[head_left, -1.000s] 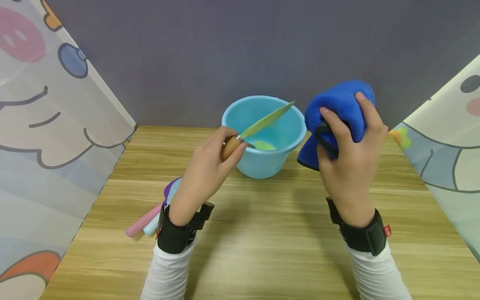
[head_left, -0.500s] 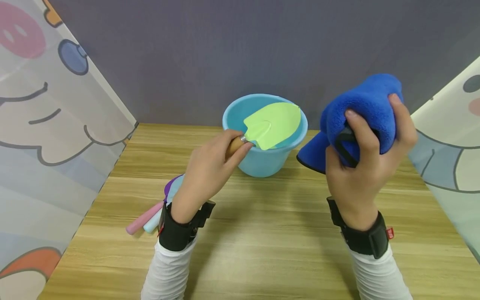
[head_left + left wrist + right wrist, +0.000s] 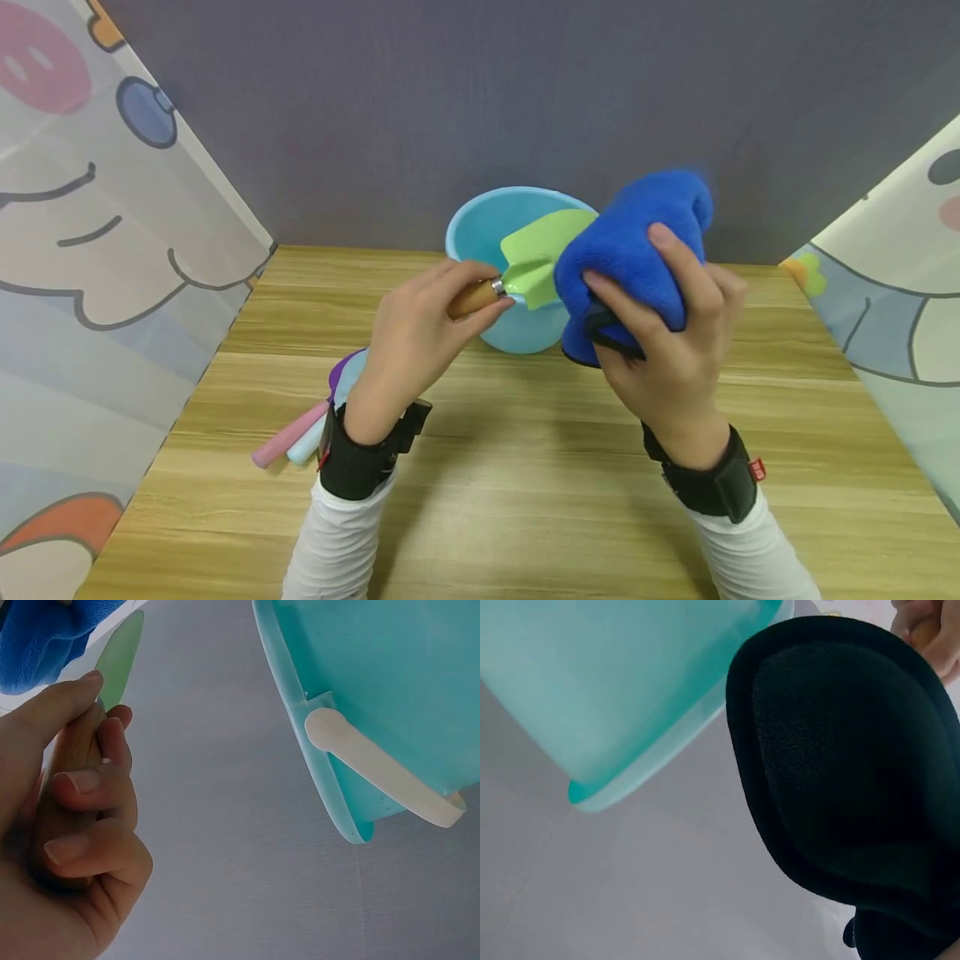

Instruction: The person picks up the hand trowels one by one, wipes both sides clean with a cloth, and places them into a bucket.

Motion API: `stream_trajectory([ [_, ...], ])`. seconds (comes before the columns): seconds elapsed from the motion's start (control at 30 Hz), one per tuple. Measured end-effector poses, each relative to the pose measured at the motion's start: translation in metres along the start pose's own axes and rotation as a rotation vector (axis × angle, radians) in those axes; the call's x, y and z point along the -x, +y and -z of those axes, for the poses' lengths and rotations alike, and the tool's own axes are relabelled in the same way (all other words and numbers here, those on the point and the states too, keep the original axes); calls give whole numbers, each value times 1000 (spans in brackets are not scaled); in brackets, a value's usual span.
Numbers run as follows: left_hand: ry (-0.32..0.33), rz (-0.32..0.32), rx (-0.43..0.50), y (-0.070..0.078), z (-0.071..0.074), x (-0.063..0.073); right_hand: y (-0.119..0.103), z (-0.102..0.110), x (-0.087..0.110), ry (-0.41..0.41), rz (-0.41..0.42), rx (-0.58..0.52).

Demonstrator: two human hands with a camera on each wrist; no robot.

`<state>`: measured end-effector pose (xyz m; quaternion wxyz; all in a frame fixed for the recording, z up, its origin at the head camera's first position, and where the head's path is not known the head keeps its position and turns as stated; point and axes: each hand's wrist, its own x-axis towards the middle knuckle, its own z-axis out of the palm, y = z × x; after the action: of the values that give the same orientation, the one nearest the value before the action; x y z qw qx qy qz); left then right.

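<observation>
Blue cloth (image 3: 637,250) has swung leftward since the last frame, now overlapping the trowel's (image 3: 534,254) tip.
Your left hand (image 3: 420,333) grips its wooden handle, blade pointing rightward over the bucket (image 3: 519,331); your right hand (image 3: 675,350), nearer the tip, clutches the cloth. Contact unclear. Pink-handled tool (image 3: 291,433) beside your left wrist, off the line.

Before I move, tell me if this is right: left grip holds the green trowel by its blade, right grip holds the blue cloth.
Not the blade: in the head view, the left grip holds the green trowel by its wooden handle. The rest stands.
</observation>
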<state>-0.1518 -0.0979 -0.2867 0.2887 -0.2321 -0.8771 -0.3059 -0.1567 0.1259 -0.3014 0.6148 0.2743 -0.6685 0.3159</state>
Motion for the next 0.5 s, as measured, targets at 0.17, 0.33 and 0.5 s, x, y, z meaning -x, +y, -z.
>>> stream_trajectory([
  [0.17, 3, -21, -9, 1, 2, 0, -4, -1, 8, -143, 106, -2],
  [0.33, -22, -57, -23, 0, 4, 2, -6, -1, 13, -240, 169, 17],
  [0.5, -1, -135, -79, 0, 3, 4, -10, -2, 13, -319, 196, 74],
])
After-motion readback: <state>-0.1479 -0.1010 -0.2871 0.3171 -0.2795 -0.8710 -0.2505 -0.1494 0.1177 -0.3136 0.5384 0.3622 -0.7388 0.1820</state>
